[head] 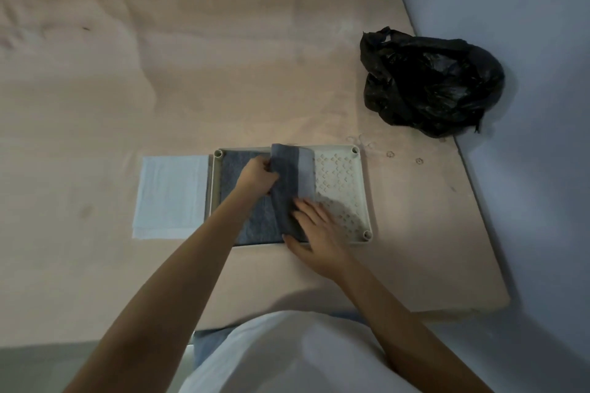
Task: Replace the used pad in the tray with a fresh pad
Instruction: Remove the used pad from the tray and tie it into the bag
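Trouble, as I read it, lies in the fold: my left hand (260, 176) pinches the used pad (255, 217), doubled over at the middle of the frame, while my right hand (314, 234), fingers flat, presses its near edge inside the tray (364, 198). If the pinch slips, the flap drops onto the bared grid. The fresh pad (172, 196) lies just left of the tray, close enough to get soiled. A black bag (431, 80) sits upper right.
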Tool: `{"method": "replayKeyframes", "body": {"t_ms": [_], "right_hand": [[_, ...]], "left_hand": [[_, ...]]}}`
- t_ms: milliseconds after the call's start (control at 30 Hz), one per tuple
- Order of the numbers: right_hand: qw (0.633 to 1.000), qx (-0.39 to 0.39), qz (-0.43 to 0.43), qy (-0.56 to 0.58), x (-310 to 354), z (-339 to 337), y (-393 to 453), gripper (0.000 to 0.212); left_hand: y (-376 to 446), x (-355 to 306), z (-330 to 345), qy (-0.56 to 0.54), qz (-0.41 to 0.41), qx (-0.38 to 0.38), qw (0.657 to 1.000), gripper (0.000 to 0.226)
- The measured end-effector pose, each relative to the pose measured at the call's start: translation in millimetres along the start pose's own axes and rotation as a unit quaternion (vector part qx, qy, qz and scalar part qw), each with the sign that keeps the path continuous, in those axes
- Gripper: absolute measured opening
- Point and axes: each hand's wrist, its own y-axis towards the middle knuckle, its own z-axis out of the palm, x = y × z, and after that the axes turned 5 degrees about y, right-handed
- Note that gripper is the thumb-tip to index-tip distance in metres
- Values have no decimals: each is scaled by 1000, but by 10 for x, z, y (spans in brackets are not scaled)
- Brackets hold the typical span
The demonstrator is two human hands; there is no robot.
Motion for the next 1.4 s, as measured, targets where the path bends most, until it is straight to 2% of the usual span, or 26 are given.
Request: {"method": "replayKeyframes", "body": {"t_ms": [200, 300, 433, 467, 533, 633, 733, 833, 933, 1200, 1400], "right_hand": [[995, 87, -18, -41, -69, 59, 59, 53], [995, 90, -11, -37, -84, 92, 75, 49], [993, 97, -27, -57, -106, 102, 102, 45], [994, 90, -32, -55, -108, 92, 108, 43], [998, 51, -24, -31, -119, 51, 144, 41], [999, -11, 22, -37, -180, -24, 347, 49], [992, 9, 43, -117, -262, -43, 661, 56], [981, 45, 49, -182, -348, 5, 877, 58], [976, 52, 36, -211, -390, 46, 952, 58], [969, 61, 44, -237, -430, 126, 940, 63], [969, 57, 37, -239, -463, 102, 931, 59]], "left_hand": [[-22, 115, 49, 99, 8, -35, 994, 31], [-59, 115, 77, 138, 12, -56, 989, 35], [-152, 105, 102, 237, 19, -109, 965, 37], [-178, 113, 107, 257, 38, -127, 957, 36], [-224, 150, 137, 300, 135, -159, 931, 35], [-223, 237, 226, 364, 301, -177, 864, 44], [-180, 282, 308, 445, 306, -121, 833, 58], [-138, 321, 379, 468, 260, -86, 840, 65], [-114, 361, 437, 460, 249, -91, 847, 65], [-80, 381, 434, 438, 251, -76, 860, 66], [-108, 378, 442, 422, 220, -101, 874, 64]]}}
